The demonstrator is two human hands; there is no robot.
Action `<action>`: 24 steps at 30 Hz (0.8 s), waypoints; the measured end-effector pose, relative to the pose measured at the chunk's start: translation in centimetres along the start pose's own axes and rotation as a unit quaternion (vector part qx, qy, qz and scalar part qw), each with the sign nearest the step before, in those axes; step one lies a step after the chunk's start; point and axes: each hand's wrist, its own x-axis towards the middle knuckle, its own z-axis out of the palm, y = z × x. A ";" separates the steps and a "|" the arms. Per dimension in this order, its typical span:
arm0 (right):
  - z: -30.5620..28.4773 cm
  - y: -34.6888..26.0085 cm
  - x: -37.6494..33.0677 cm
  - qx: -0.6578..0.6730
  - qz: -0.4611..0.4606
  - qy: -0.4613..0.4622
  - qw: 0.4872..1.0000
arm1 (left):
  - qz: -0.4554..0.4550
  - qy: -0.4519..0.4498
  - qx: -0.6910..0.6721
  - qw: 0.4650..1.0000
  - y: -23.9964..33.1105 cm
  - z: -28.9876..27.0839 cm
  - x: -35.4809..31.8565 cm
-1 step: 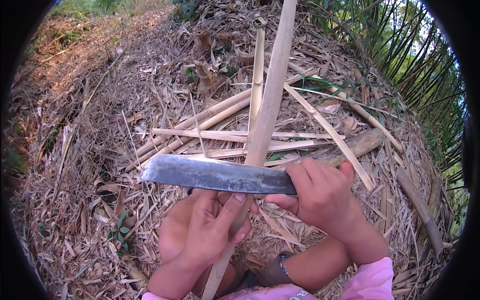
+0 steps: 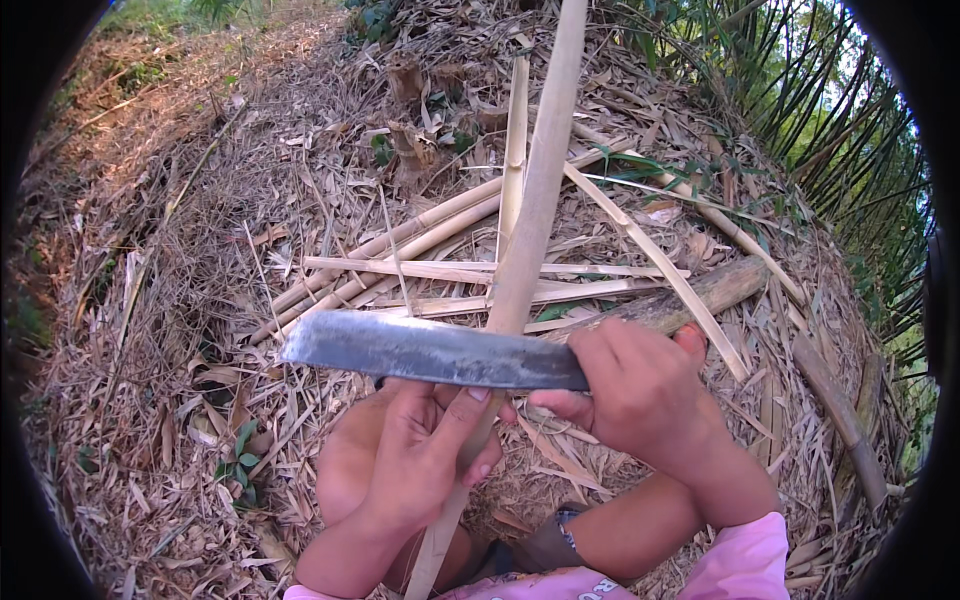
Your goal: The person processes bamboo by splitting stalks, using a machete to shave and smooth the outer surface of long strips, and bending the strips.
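Note:
A long pale bamboo strip (image 2: pixel 535 215) runs from the lower edge up past the top of the view. My left hand (image 2: pixel 430 450) is closed round its lower part, thumb lying on the strip just under the blade. Gripped in my right hand (image 2: pixel 645 395) is a machete (image 2: pixel 430 350) with a broad, dark, worn blade; its handle is hidden in the fist. The blade lies crosswise over the strip, its tip pointing left. Whether the edge bites into the strip, I cannot tell.
Beyond the blade, split bamboo pieces (image 2: pixel 650 260) lie crossed on dry leaf litter (image 2: pixel 210 290). A thick log (image 2: pixel 725 290) rests behind my right hand. Cut stumps (image 2: pixel 412 150) stand farther off, and bamboo stems (image 2: pixel 850 110) rise at the right. My bent legs (image 2: pixel 630 530) are below.
The strip's upper part has shifted slightly to the left. The machete and my right hand have moved a touch left too; my left hand keeps its place.

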 end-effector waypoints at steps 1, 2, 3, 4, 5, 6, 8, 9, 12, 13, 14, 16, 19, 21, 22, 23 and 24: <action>0.0 -0.2 0.1 0.011 -0.008 -0.005 1.000 | 0.000 0.002 -0.001 1.000 0.0 0.0 0.0; 0.1 -0.4 0.2 0.023 -0.017 -0.010 1.000 | 0.005 0.005 0.002 1.000 0.0 -0.1 0.0; 0.1 -0.6 0.2 0.035 -0.026 -0.015 0.999 | 0.010 0.009 0.005 1.000 0.0 -0.1 0.0; 0.6 -0.4 0.2 0.035 -0.012 -0.006 0.999 | 0.015 0.013 0.009 1.000 -0.1 -0.1 -0.1; 1.1 0.1 -0.1 0.030 0.004 -0.001 1.000 | 0.010 0.016 0.001 1.000 0.0 0.1 0.1; 1.4 0.3 -0.3 0.025 0.020 0.004 0.999 | 0.004 0.020 -0.007 1.000 0.2 0.3 0.2; 0.4 -0.5 0.1 0.028 -0.004 -0.024 0.999 | -0.001 0.018 -0.020 1.000 -0.2 0.0 0.1; 0.1 -0.9 0.3 0.031 -0.018 -0.036 0.999 | 0.003 0.025 -0.014 1.000 -0.2 -0.1 0.2; 1.1 -0.3 0.2 0.022 0.033 -0.017 0.999 | -0.009 0.046 -0.015 0.999 0.4 0.6 0.2; 1.0 -0.5 -0.1 0.034 0.024 -0.019 0.999 | -0.019 0.039 -0.013 0.999 0.2 0.3 0.1; 1.0 -0.6 -0.1 0.045 0.012 -0.019 0.999 | -0.025 0.033 -0.012 0.999 -0.3 -0.2 0.3; 1.1 -0.7 0.0 0.044 0.005 -0.021 0.999 | -0.023 0.053 -0.011 0.998 -0.6 0.1 0.4; 1.7 -0.6 -0.2 0.037 0.048 -0.021 0.998 | -0.043 0.049 -0.008 0.998 -0.3 0.1 0.4; 2.7 0.4 0.0 0.051 0.096 -0.008 0.994 | -0.051 0.050 0.003 0.997 0.0 0.0 0.5; 2.1 -0.3 -0.2 0.025 0.079 -0.020 0.996 | -0.053 0.050 0.004 0.997 -0.2 -0.2 0.5; 2.1 -0.6 -0.5 0.041 0.053 -0.014 0.998 | -0.054 0.051 0.006 0.997 -0.3 -0.2 0.5; 2.3 -0.9 -0.8 0.056 0.026 -0.008 0.998 | -0.051 0.062 -0.009 0.997 -0.5 0.0 0.4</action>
